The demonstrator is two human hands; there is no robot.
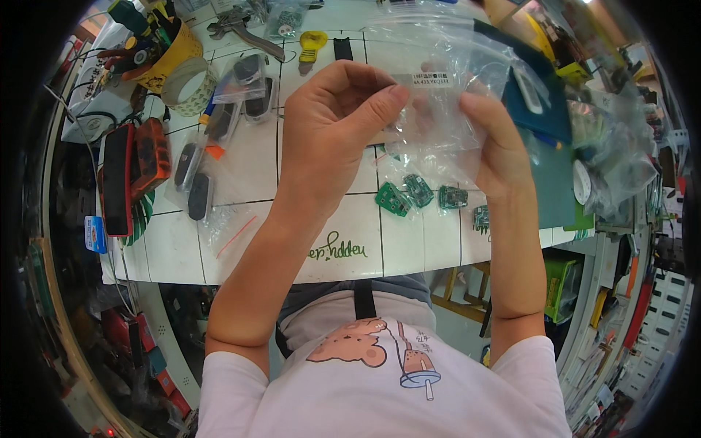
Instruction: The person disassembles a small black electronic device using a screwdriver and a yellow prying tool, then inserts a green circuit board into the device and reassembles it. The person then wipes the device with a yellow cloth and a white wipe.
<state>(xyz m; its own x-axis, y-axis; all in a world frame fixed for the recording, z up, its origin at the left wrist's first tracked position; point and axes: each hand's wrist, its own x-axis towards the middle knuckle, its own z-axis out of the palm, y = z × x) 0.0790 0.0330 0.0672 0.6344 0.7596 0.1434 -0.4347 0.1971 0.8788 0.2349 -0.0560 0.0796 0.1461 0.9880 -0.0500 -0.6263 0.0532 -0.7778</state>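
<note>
Above the table I hold a clear plastic bag with a small white printed label near its upper left. My left hand pinches the bag beside the label between thumb and fingers. Around the bag's right side closes my right hand, its fingers partly behind the see-through plastic. Below the bag, several small green circuit boards lie on the white tabletop; among them are a plain green one, one with dense parts and another further right, with one more partly hidden by my right wrist.
Left on the table are dark key-fob-like cases, a black-and-red device, an orange device, a tape roll and a yellow tool holder. Pliers lie at the back. A dark green mat and plastic bags sit right.
</note>
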